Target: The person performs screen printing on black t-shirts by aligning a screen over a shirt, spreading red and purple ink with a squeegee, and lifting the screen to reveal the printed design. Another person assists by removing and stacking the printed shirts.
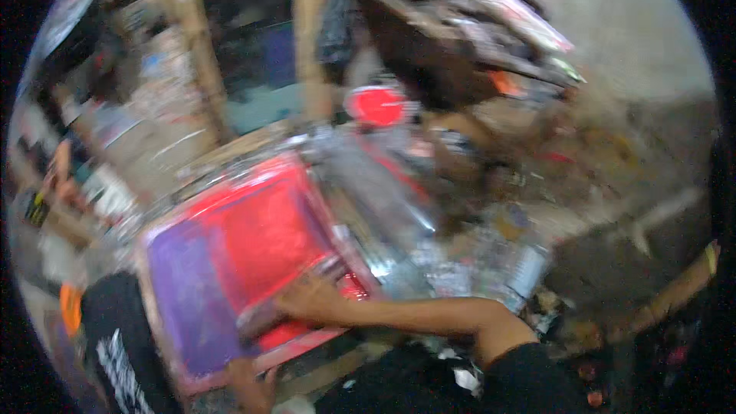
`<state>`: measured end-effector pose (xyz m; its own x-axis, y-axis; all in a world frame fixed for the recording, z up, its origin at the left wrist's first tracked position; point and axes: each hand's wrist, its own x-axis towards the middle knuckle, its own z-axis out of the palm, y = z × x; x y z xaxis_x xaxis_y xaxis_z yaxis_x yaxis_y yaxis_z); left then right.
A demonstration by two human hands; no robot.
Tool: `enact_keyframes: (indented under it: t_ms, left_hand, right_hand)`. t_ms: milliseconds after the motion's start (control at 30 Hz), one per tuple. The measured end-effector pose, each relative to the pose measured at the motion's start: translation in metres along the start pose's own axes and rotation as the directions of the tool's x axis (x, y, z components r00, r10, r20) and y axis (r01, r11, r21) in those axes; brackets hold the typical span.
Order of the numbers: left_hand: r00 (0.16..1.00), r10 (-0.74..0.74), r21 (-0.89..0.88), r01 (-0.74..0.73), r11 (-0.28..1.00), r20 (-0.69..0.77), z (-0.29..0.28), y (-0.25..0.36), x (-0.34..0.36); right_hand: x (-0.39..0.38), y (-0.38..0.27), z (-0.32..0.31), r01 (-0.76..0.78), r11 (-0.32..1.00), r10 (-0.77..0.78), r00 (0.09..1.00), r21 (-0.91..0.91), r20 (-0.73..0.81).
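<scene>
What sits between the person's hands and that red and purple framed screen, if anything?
Nothing visible. The right hand lies directly on the framed screen, by a blurred tool across the red area. The left hand is at the frame's lower edge; the blur hides its grip.

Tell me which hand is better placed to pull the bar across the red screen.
Right, probably. The right hand already lies on the bar over the screen frame; the left hand sits at the frame's near edge. Blur hides the grip.
</scene>
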<state>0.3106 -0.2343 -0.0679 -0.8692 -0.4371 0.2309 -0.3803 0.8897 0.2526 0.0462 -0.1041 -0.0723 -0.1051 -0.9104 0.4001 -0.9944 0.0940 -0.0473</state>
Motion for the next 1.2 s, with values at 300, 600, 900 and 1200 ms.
enact_keyframes:
  t_ms: [300, 600, 900, 1200]
  left_hand:
    - [0.995, -0.084, -0.047, 0.081, 0.996, -0.05, 0.006, 0.009, 0.009]
    - [0.996, 0.04, -0.054, -0.036, 0.998, 0.078, -0.024, 0.01, 0.008]
    - [0.999, 0.029, 0.006, -0.029, 1.0, 0.027, -0.046, 0.024, 0.037]
    - [0.873, 0.173, 0.066, -0.161, 0.985, -0.456, -0.188, 0.058, 0.119]
  right_hand:
    - [0.203, 0.183, 0.007, -0.202, 0.961, 0.213, 0.976, -0.189, 0.041]
    - [0.053, 0.052, -0.048, -0.217, 0.972, 0.232, 0.947, -0.088, 0.222]
    - [-0.011, -0.018, -0.105, -0.145, 0.989, 0.146, 0.984, -0.018, 0.098]
    - [0.083, -0.004, -0.218, -0.239, 0.963, 0.175, 0.905, -0.123, -0.389]
